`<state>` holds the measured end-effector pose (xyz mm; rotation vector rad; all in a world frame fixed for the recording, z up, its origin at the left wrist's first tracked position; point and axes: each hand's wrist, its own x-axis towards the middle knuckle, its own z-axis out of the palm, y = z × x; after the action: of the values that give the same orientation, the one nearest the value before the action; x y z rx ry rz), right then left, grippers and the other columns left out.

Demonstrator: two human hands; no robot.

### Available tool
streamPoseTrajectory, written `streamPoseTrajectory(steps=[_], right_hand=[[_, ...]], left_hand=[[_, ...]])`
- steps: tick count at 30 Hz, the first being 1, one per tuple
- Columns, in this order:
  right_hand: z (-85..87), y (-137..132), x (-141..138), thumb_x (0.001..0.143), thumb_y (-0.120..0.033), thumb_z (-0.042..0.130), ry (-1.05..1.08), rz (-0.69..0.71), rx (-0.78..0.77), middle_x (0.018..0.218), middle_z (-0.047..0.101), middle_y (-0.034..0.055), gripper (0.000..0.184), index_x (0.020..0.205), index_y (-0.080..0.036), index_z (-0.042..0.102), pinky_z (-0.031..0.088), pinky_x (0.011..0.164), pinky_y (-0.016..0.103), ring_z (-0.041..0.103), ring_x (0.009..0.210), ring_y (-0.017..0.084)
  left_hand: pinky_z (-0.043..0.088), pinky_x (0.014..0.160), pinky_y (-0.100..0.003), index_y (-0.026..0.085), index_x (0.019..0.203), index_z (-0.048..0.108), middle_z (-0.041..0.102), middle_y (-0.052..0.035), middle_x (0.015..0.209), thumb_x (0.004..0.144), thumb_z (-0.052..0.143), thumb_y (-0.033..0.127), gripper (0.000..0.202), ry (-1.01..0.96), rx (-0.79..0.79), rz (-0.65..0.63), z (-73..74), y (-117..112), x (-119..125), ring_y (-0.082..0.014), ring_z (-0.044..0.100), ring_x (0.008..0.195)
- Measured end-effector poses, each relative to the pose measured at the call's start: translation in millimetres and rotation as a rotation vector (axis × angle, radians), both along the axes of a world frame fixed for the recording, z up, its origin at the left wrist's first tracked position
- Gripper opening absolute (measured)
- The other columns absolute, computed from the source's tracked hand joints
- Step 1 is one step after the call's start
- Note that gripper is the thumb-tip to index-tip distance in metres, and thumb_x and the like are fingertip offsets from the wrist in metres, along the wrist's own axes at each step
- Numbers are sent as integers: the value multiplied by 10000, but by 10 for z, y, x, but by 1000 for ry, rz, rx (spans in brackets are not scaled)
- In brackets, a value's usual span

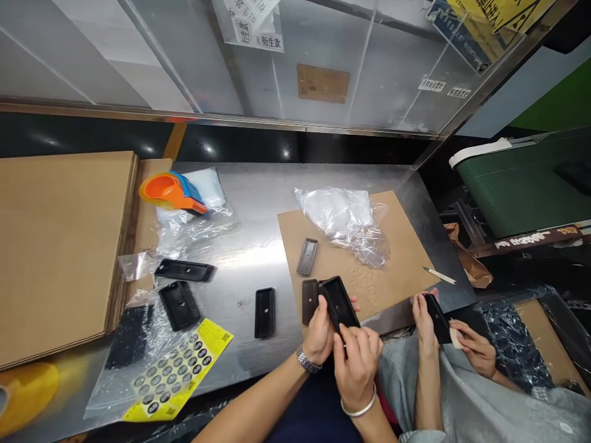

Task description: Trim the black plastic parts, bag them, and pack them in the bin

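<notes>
My left hand (pixel 319 335) grips a black rectangular plastic tray (pixel 339 303) by its near end, above the table's front edge. My right hand (pixel 356 363) is closed in a pinch against the tray's lower end; what its fingers hold is too small to name. Another black tray (pixel 309 301) lies just left of the held one, and a further one (pixel 307 256) rests on a brown cardboard sheet (pixel 397 258). More black trays lie on the metal table (pixel 258 246): one (pixel 265 312) in the middle and two (pixel 183 269) (pixel 180 304) at the left.
A co-worker's hands (pixel 427 320) at the right hold a black part (pixel 438 318). Crumpled clear bags (pixel 346 221), an orange and blue tape dispenser (pixel 173 192), a yellow sticker sheet (pixel 178 369), stacked cardboard (pixel 60 246), a yellow tape roll (pixel 25 391), and a pencil (pixel 439 275) surround the work area.
</notes>
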<state>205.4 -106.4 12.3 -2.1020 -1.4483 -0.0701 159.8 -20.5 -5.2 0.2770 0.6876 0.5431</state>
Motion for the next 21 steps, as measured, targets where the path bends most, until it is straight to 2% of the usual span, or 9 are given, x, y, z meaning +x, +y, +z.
streamPoseTrajectory(steps=[3, 6, 8, 12, 16, 18, 21], right_hand=[[147, -64, -42, 785, -96, 494, 154, 56, 130, 890, 586, 76, 325, 1096, -190, 509, 408, 743, 379, 503, 846, 202], [237, -109, 31, 793, -71, 455, 248, -65, 232, 930, 571, 90, 310, 1074, -189, 515, 417, 763, 407, 507, 886, 210], [269, -115, 91, 804, -94, 453, 309, -118, 244, 911, 571, 89, 262, 1039, -180, 530, 424, 758, 407, 512, 874, 205], [294, -112, 122, 816, -151, 467, 447, -103, 218, 859, 574, 73, 219, 1022, -168, 541, 447, 726, 368, 521, 833, 184], [308, -136, 49, 820, -184, 474, 581, -63, 143, 849, 559, 60, 213, 1022, -175, 540, 457, 705, 327, 523, 812, 166], [317, -154, 16, 821, -207, 476, 623, -69, 101, 858, 552, 60, 201, 1009, -176, 541, 463, 680, 303, 525, 793, 158], [332, -180, -5, 819, -240, 481, 662, -86, 20, 841, 550, 52, 215, 1020, -176, 528, 462, 650, 274, 529, 738, 141]], left_hand=[[442, 609, -253, 109, 857, 604, 627, -80, 809, 776, 343, 604, 566, -16, -161, -22, 151, 26, -68, -142, 570, 654], [436, 570, -235, 119, 821, 607, 614, -60, 787, 785, 334, 596, 551, -38, -228, -44, 234, 84, -129, -121, 554, 607], [440, 586, -238, 121, 816, 608, 610, -57, 798, 796, 327, 582, 540, -73, -248, -45, 270, 96, -159, -119, 554, 606], [427, 569, -230, 100, 803, 613, 605, -63, 713, 810, 316, 562, 548, -167, -254, -59, 324, 63, -199, -127, 553, 593], [398, 499, -213, 73, 799, 611, 590, -75, 590, 801, 284, 592, 613, -239, -280, -155, 373, 27, -232, -130, 542, 543], [405, 503, -218, 70, 804, 609, 591, -73, 590, 799, 280, 596, 621, -256, -308, -167, 400, 14, -242, -130, 541, 539], [414, 523, -210, 76, 812, 607, 610, -70, 664, 821, 305, 546, 559, -232, -336, -112, 443, -5, -244, -120, 555, 573]])
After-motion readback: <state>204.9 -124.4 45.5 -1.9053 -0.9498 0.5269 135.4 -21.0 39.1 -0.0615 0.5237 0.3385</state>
